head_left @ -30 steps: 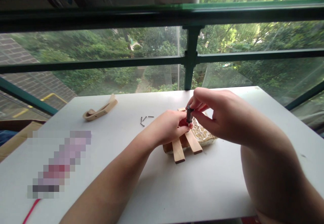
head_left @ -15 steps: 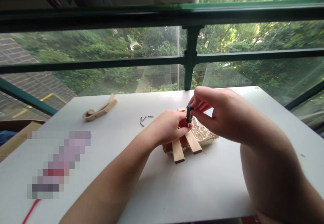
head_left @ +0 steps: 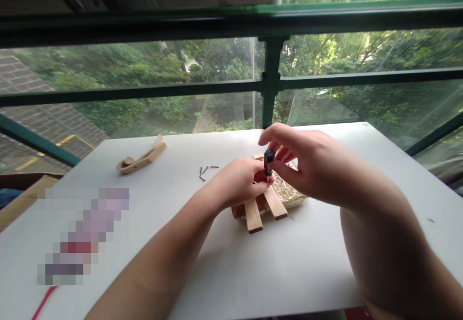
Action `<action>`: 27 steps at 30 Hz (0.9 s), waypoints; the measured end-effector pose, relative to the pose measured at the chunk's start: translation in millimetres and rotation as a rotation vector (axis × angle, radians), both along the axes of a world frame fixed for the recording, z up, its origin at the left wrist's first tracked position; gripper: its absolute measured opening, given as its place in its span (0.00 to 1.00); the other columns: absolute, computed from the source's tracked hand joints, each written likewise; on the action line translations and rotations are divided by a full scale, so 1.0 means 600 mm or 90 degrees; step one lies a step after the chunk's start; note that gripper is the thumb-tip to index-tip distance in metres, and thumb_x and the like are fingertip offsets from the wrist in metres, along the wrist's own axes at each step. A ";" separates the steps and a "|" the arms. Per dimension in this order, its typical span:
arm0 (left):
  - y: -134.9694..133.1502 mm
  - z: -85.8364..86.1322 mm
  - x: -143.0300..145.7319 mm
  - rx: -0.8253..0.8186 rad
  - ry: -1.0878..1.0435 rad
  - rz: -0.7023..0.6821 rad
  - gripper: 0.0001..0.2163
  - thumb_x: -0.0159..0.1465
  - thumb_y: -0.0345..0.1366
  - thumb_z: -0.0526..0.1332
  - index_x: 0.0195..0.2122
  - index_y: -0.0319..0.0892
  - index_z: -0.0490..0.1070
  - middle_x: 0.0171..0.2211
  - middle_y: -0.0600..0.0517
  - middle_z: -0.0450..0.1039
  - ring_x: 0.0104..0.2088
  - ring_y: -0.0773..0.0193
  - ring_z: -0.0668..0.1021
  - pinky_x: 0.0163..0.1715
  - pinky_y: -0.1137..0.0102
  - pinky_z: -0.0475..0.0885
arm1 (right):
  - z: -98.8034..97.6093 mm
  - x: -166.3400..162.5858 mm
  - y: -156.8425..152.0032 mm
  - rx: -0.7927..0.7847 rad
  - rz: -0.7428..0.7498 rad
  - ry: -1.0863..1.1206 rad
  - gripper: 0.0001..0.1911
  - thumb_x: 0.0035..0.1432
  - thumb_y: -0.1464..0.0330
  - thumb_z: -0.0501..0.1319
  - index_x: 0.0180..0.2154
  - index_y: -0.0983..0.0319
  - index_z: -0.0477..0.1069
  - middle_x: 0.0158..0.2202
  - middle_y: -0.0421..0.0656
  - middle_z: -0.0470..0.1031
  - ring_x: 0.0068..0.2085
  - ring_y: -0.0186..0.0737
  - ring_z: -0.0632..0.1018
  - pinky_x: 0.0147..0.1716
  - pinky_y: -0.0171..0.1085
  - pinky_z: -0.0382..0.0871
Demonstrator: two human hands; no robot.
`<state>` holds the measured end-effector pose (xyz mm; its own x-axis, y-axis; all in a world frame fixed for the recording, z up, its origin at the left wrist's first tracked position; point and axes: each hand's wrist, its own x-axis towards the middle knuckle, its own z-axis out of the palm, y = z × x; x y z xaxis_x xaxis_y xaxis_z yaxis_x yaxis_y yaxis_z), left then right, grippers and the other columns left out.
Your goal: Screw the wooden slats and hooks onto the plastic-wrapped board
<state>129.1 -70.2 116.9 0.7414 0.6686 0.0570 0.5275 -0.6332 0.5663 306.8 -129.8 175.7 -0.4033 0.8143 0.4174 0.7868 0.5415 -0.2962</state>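
Note:
My right hand [head_left: 300, 158] holds a short black-handled screwdriver [head_left: 268, 161] upright between thumb and fingers, its index finger lifted away from the handle. Below it, my left hand [head_left: 246, 180] is closed in a pinch around the screwdriver's lower end. What lies between those fingertips is too small to make out. Two flat wooden slats [head_left: 276, 204] run out from under my left hand toward me. They rest on a brown block [head_left: 289, 185] whose top looks wrapped in shiny clear tape. The slats' middle part is hidden by my left hand.
Several loose screws [head_left: 205, 169] lie left of my left hand. A curved wooden piece [head_left: 142, 157] sits at the table's back left. A blurred-out purple item [head_left: 87, 235] with a red cord [head_left: 44, 301] lies at the left. Green railing [head_left: 273, 83] stands behind the white table [head_left: 289, 271].
My right index finger has lifted and stretched out to the left, off the screwdriver handle. The screwdriver stays upright. My left hand and the slats have hardly moved.

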 end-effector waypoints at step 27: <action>0.001 -0.005 0.002 0.029 -0.023 0.010 0.05 0.60 0.32 0.58 0.33 0.42 0.74 0.27 0.56 0.75 0.25 0.69 0.72 0.27 0.73 0.63 | 0.005 0.001 -0.006 -0.064 0.058 -0.027 0.15 0.57 0.74 0.58 0.47 0.58 0.68 0.40 0.41 0.75 0.38 0.36 0.74 0.37 0.35 0.64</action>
<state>130.2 -69.4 113.8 0.7279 0.6761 0.1142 0.5174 -0.6509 0.5555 307.5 -133.3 178.8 -0.4933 0.8101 0.3167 0.7486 0.5808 -0.3196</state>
